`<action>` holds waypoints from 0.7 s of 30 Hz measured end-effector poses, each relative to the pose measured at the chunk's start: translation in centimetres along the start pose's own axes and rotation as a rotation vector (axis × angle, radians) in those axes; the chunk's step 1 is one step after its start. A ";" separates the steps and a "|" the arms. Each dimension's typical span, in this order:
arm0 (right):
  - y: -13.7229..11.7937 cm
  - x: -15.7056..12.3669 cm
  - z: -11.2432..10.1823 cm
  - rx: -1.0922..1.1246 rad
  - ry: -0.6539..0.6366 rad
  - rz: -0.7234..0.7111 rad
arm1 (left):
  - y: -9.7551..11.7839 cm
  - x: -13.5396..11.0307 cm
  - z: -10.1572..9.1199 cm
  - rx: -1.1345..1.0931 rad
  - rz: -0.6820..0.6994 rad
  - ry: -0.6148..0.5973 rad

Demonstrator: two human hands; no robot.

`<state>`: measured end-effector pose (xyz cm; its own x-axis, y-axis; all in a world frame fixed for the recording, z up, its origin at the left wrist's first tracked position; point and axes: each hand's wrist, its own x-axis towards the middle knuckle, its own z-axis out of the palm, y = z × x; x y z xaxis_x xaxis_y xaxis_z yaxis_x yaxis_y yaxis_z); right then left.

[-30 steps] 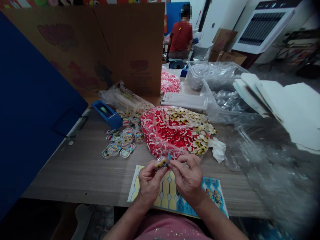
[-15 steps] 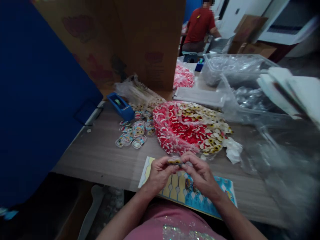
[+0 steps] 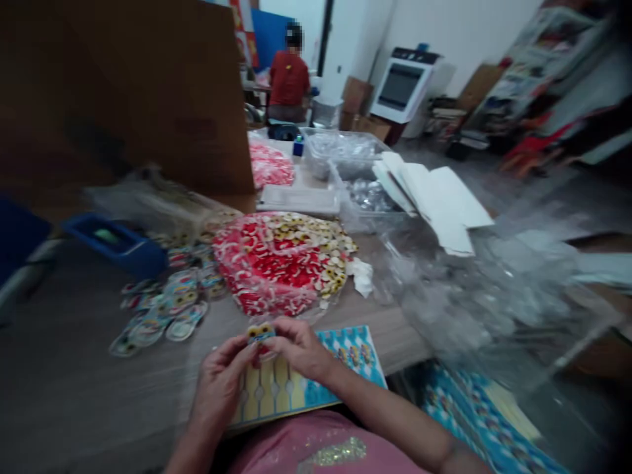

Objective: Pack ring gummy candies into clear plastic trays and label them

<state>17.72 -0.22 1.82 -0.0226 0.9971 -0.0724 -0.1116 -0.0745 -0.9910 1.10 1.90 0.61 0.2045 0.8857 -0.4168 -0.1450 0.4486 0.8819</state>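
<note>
Both of my hands pinch one small clear candy pack (image 3: 259, 333) with yellow and blue print, held above a printed sticker sheet (image 3: 316, 375) at the table's near edge. My left hand (image 3: 220, 382) grips the pack from below and the left. My right hand (image 3: 297, 347) closes on it from the right. Just beyond them lies a big clear bag of red, white and yellow gummy candies (image 3: 279, 260). Several finished small packs (image 3: 162, 309) lie scattered to the left.
A blue tape dispenser (image 3: 116, 242) sits at the left, a cardboard wall (image 3: 148, 99) behind it. Clear plastic bins (image 3: 345, 151), white sheets (image 3: 429, 197) and loose clear film (image 3: 469, 289) fill the right. A person in a red shirt (image 3: 289, 79) sits far back.
The camera has swung to the right, so everything has shifted left in view. My hands still hold the small pack together, with the pack now turned more upright.
</note>
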 end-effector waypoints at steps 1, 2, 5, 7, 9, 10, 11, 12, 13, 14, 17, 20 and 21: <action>0.1 0.1 0.0 0.014 0.006 0.011 | -0.1 0.2 -0.1 0.021 -0.002 -0.032; 0.3 0.0 0.0 0.011 0.016 0.018 | -0.1 0.3 0.0 0.035 0.006 -0.043; 0.2 -0.6 0.1 -0.077 0.077 0.013 | 0.2 -0.4 1.0 0.082 0.022 -0.058; -0.1 -1.0 0.0 -0.175 0.065 -0.001 | 0.8 -0.7 1.5 0.116 0.037 -0.058; -0.5 -1.4 -0.7 -0.325 0.071 -0.070 | 2.0 -0.5 1.1 0.144 0.075 -0.022; -0.7 -1.5 -1.5 -0.422 0.103 -0.134 | 3.0 -0.3 0.4 0.154 0.105 0.031; -0.9 -1.8 -2.7 -0.521 0.154 -0.206 | 4.2 0.0 -0.7 0.163 0.137 0.111; -1.0 -2.1 -4.1 -0.613 0.212 -0.274 | 5.7 0.5 -2.0 0.165 0.177 0.225; -1.1 -2.5 -5.9 -0.698 0.282 -0.316 | 7.2 1.0 -3.6 0.184 0.231 0.360; -1.1 -3.0 -7.9 -0.802 0.348 -0.315 | 8.7 1.6 -5.2 0.218 0.278 0.497; -0.5 -4.9 -14.0 -1.230 0.530 -0.146 | 12.4 4.6 -9.3 0.300 0.280 0.692; 0.6 -6.3 -18.0 -1.494 0.658 0.098 | 13.5 8.2 -11.2 0.456 0.200 0.647; 1.0 -6.5 -18.6 -1.518 0.677 0.131 | 13.4 9.3 -11.3 0.501 0.192 0.639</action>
<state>36.20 -6.49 -0.78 0.4972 0.8416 0.2108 0.8673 -0.4755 -0.1473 -9.84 17.47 6.05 -0.3903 0.9066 -0.1603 0.3574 0.3097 0.8811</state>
